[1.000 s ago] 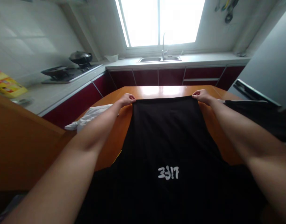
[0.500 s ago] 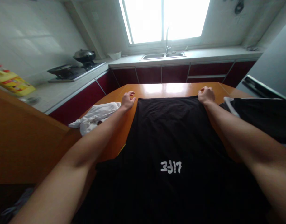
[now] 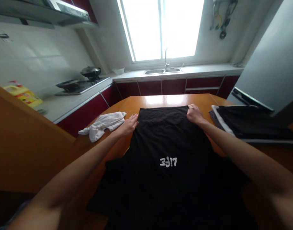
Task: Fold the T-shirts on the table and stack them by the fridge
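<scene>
A black T-shirt point(image 3: 170, 137) lies spread over the wooden table point(image 3: 127, 103), its hem toward the window and its white lettering upside down. My left hand point(image 3: 130, 124) rests flat at the shirt's left edge, fingers stretched out, holding nothing. At the far right corner of the hem, my right hand point(image 3: 193, 113) has its fingers closed on the fabric. The sleeves spread out nearer to me, and the shirt's near part is dark and hard to make out.
A crumpled white cloth point(image 3: 104, 123) lies left of the shirt. Folded dark clothes point(image 3: 251, 123) are stacked at the right. Beyond the table are a counter with a sink point(image 3: 162, 71) and a stove point(image 3: 83, 85).
The view has tilted up. My left hand has come down onto the shirt's left edge and flattened. My right hand stays at the hem's right corner.
</scene>
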### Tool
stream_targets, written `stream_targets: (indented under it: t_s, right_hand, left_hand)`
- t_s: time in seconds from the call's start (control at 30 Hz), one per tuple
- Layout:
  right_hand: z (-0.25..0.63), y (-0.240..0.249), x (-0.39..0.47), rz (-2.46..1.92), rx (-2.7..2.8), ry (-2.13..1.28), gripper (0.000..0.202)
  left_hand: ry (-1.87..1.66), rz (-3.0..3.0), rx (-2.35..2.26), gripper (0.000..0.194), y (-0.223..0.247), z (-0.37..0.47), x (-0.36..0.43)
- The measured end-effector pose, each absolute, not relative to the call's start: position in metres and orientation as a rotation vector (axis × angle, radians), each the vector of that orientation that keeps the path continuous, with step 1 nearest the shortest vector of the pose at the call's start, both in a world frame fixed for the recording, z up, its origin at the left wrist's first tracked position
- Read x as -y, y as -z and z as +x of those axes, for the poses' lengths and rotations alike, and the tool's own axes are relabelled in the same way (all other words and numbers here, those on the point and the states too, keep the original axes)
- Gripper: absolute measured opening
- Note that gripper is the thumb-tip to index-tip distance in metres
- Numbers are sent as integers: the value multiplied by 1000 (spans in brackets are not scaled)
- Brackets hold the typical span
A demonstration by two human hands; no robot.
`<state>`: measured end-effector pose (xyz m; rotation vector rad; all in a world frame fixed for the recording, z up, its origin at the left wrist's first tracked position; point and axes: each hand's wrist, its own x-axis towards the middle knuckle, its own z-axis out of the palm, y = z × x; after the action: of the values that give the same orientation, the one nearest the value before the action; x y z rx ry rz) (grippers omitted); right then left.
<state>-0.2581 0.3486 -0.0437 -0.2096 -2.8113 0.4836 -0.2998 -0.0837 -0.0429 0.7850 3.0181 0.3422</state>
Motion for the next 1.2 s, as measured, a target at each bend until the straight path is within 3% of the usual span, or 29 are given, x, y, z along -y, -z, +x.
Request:
stream_targets:
  t_s: [0.27,0.53,0.73,0.9,1.03,1.2]
  right_hand:
    - [-253,63,-340,-154,3011,-459,68]
    - [-304,66,-372,-283,3044,-412,70]
    - [-317,75,-402,-145,3122,-379,80]
    - [-313,59,-413,-293,3094,-401,80]
    - [-283,34,-399,-354,2956,-481,73]
    - [-176,22,-379,94,2886,-550,60]
  left_hand:
    - [-299,562,-2979,74,49,-318,43]
    - [-297,522,-3039,68,45,-359,19]
    - [-300,480,-3090,78,60,-376,22]
    - [-316,349,-3058,86,54,-379,22]
    - [-339,386,-3107,83,39,-356,19]
    - [-370,843,-3054,70,29,-258,26]
